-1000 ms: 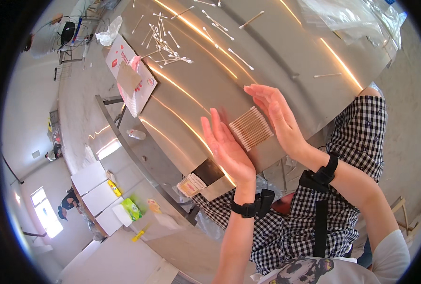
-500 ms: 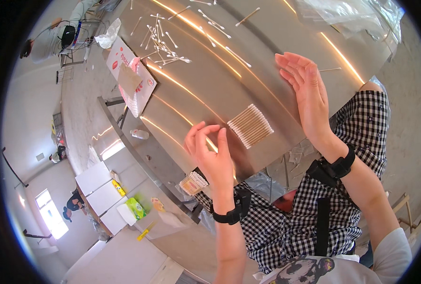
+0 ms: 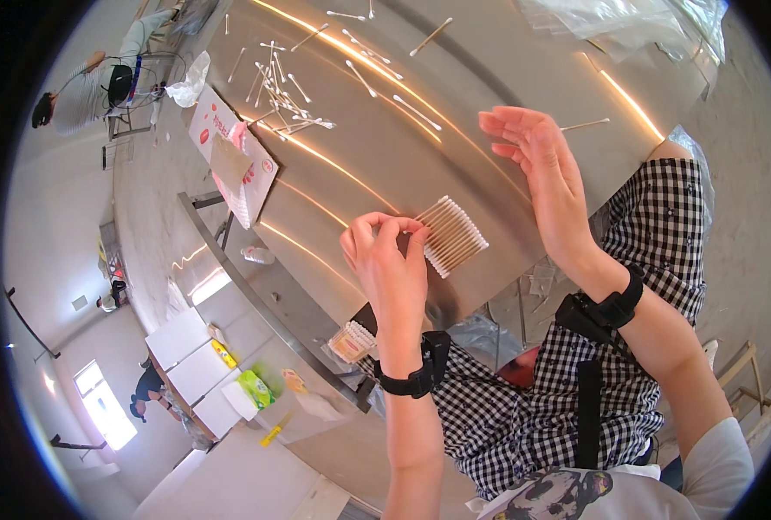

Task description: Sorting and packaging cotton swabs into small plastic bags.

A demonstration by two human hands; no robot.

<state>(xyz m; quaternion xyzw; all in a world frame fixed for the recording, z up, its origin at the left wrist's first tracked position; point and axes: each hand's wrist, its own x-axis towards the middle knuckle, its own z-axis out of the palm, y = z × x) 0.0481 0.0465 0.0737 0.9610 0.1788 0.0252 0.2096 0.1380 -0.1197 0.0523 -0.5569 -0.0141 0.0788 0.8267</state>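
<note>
Neat row of cotton swabs [image 3: 451, 236] flat on steel table [image 3: 489, 78], near its front edge; left hand [image 3: 390, 260] just beside row, fingertips pinched, contents not discernible; right hand [image 3: 541, 160] open, raised beyond row. Best handled by squaring row gently from both ends. Bare steel around row; scattered loose swabs [image 3: 290, 104] and flat red-and-white package [image 3: 234, 165] well beyond.

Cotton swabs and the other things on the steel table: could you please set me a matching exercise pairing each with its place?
Things:
1. neat row of cotton swabs
2. scattered cotton swabs
3. red-and-white packet
4. single swab

Places:
A. just beyond the right hand
B. at the table's left edge
C. beside the left hand
D. loose at the far left of the table

Pairs: 1-C, 2-D, 3-B, 4-A
</note>
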